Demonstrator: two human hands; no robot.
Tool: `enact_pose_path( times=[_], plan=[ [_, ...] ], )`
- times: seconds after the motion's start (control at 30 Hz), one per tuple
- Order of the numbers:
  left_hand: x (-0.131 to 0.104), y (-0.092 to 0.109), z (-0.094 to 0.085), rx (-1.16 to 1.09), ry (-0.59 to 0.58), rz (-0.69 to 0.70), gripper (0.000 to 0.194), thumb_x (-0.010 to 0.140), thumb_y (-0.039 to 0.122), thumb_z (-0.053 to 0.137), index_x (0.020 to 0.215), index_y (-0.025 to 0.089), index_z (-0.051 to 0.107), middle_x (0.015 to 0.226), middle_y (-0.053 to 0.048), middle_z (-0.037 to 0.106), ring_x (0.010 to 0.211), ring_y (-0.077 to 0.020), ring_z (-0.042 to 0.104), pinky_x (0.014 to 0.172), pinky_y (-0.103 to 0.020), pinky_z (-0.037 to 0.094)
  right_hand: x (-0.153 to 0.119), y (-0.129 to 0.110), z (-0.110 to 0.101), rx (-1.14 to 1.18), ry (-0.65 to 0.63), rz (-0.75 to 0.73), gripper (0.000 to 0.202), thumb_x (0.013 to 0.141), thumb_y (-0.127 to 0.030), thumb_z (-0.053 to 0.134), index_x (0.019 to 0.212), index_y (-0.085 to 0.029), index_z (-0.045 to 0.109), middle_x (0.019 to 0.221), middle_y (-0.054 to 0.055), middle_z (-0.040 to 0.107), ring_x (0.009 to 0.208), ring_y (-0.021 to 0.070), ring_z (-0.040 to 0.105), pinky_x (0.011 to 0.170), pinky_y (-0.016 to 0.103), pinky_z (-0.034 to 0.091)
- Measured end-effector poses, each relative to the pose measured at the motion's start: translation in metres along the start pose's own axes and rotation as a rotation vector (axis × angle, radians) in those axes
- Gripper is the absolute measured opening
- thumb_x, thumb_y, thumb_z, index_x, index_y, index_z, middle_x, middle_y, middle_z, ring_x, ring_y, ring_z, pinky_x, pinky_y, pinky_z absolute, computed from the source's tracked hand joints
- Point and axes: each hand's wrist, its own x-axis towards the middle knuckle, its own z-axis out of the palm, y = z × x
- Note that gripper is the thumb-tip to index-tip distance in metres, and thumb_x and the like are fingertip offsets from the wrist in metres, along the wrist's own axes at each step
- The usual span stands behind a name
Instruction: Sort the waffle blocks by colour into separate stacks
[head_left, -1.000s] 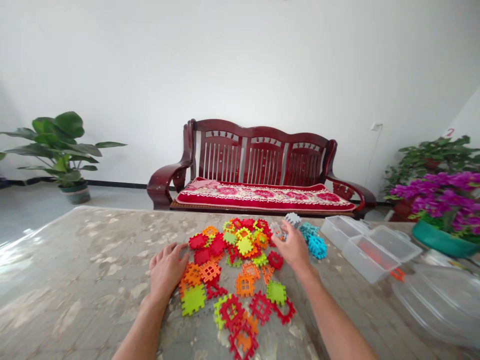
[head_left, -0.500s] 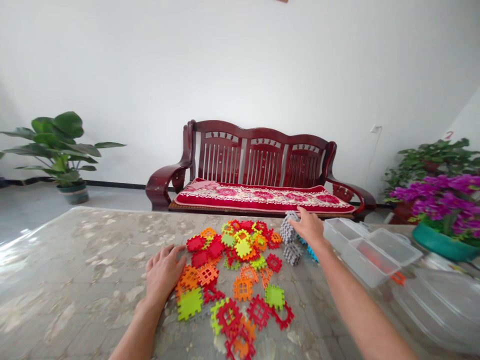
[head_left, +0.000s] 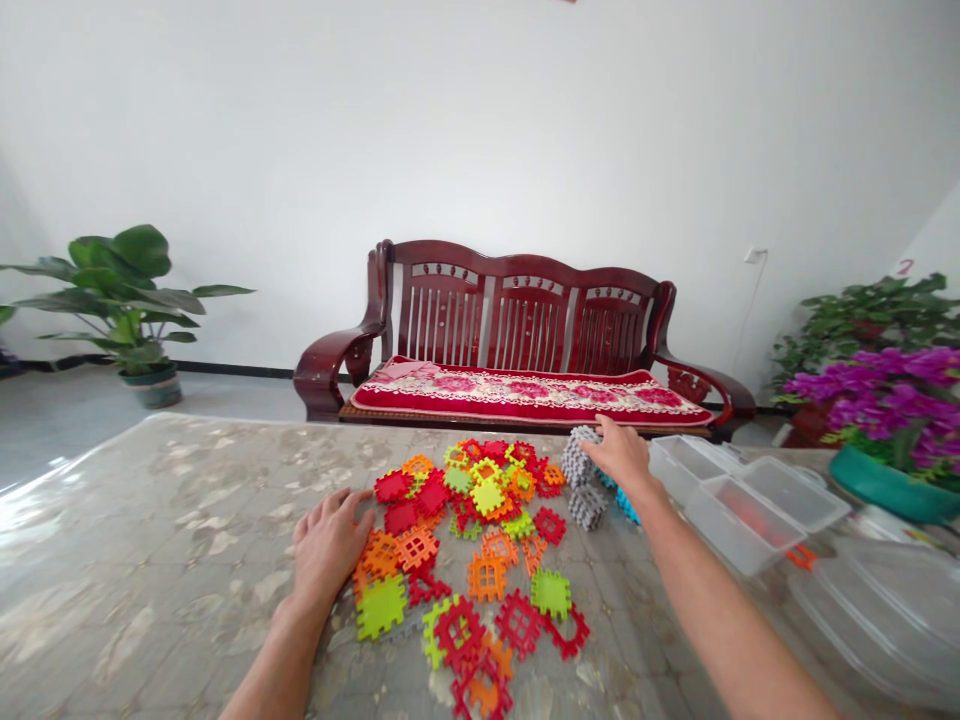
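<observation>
Touching gray stack (head_left: 577,462), right hand (head_left: 621,455) outstretched

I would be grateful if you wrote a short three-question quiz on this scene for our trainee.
1. Which hand is at the gray interlocking tiles?
2. True or false: the purple flowers stand in a teal pot.
3. Which things are nearest the left hand?
A) the purple flowers
B) the red and orange interlocking tiles
C) the clear divided box

Key: 1. The right hand. 2. True. 3. B.
</observation>
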Motion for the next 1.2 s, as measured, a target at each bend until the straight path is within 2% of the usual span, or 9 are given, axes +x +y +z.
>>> enact_pose_path(
  times=[0.13,0.27,0.4,0.57,0.63,0.7,0.83,1.07,1.2],
  plan=[
    [0.001,0.000,-0.001,0.000,-0.015,-0.002,0.042,0.091,0.038,0.039,0.123,0.031,0.065,0.136,-0.007,0.057,0.124,-0.0268,0.052,0.107,-0.043,0.033,-0.011,-0.002,0.002,0.031,0.083,-0.067,0.052,0.080,-0.040,0.061,0.129,-0.023,0.059,0.122,0.007,0.068,0.112,0.0297,0.059,0.093,0.040,0.043],
    [0.000,0.002,-0.004,-0.018,-0.031,-0.025,0.041,0.090,0.038,0.041,0.124,0.032,0.064,0.137,-0.007,0.057,0.125,-0.0272,0.051,0.107,-0.044,0.033,-0.039,-0.019,0.014,0.179,0.146,-0.243,0.041,0.082,-0.031,0.059,0.122,-0.023,0.065,0.119,0.006,0.070,0.110,0.0255,0.059,0.099,0.039,0.041],
    [-0.002,0.004,-0.006,-0.048,-0.026,-0.034,0.041,0.090,0.035,0.044,0.124,0.031,0.064,0.137,-0.007,0.057,0.125,-0.0269,0.051,0.108,-0.044,0.032,-0.093,-0.055,0.030,0.325,0.005,-0.480,0.032,0.083,-0.030,0.061,0.112,-0.022,0.070,0.112,0.006,0.072,0.105,0.0245,0.061,0.098,0.039,0.043],
    [-0.004,0.001,-0.004,-0.090,-0.019,-0.022,0.039,0.088,0.031,0.046,0.122,0.031,0.066,0.136,-0.006,0.058,0.126,-0.0248,0.051,0.110,-0.042,0.032,-0.171,-0.109,0.040,0.506,-0.203,-0.707,0.021,0.081,-0.027,0.067,0.101,-0.026,0.072,0.109,0.002,0.072,0.105,0.0194,0.059,0.095,0.034,0.042],
    [-0.004,0.000,-0.003,-0.111,-0.018,-0.016,0.039,0.088,0.028,0.047,0.122,0.029,0.066,0.136,-0.006,0.059,0.125,-0.0245,0.052,0.109,-0.041,0.033,-0.194,-0.126,0.042,0.534,-0.235,-0.759,0.017,0.080,-0.029,0.070,0.097,-0.027,0.072,0.106,0.000,0.072,0.102,0.0188,0.058,0.096,0.033,0.040],
    [-0.005,-0.001,-0.003,-0.126,-0.018,-0.014,0.039,0.087,0.026,0.047,0.122,0.028,0.066,0.136,-0.007,0.059,0.125,-0.0244,0.053,0.109,-0.041,0.034,-0.209,-0.137,0.045,0.527,-0.258,-0.815,0.022,0.078,-0.031,0.073,0.099,-0.027,0.071,0.106,0.000,0.071,0.104,0.0199,0.057,0.096,0.033,0.040],
    [-0.007,-0.001,-0.005,-0.143,-0.008,-0.006,0.038,0.087,0.026,0.048,0.120,0.027,0.067,0.134,-0.007,0.061,0.124,-0.0235,0.054,0.108,-0.039,0.036,-0.214,-0.143,0.049,0.411,-0.283,-0.861,0.030,0.077,-0.032,0.074,0.106,-0.027,0.068,0.109,0.001,0.068,0.105,0.0216,0.054,0.095,0.035,0.038],
    [-0.008,0.001,-0.006,-0.129,-0.004,-0.003,0.037,0.087,0.029,0.049,0.119,0.028,0.068,0.134,-0.007,0.061,0.122,-0.0250,0.054,0.108,-0.040,0.036,-0.201,-0.130,0.048,0.278,-0.244,-0.711,0.026,0.078,-0.029,0.070,0.104,-0.026,0.067,0.107,0.003,0.066,0.103,0.0233,0.053,0.094,0.037,0.037],
    [-0.008,0.002,-0.007,-0.124,-0.001,0.001,0.037,0.087,0.029,0.049,0.119,0.029,0.067,0.133,-0.006,0.061,0.121,-0.0249,0.055,0.108,-0.040,0.036,-0.202,-0.137,0.047,0.321,-0.279,-0.873,0.034,0.079,-0.029,0.071,0.112,-0.027,0.064,0.113,0.002,0.065,0.107,0.0224,0.052,0.095,0.035,0.039]
  ],
)
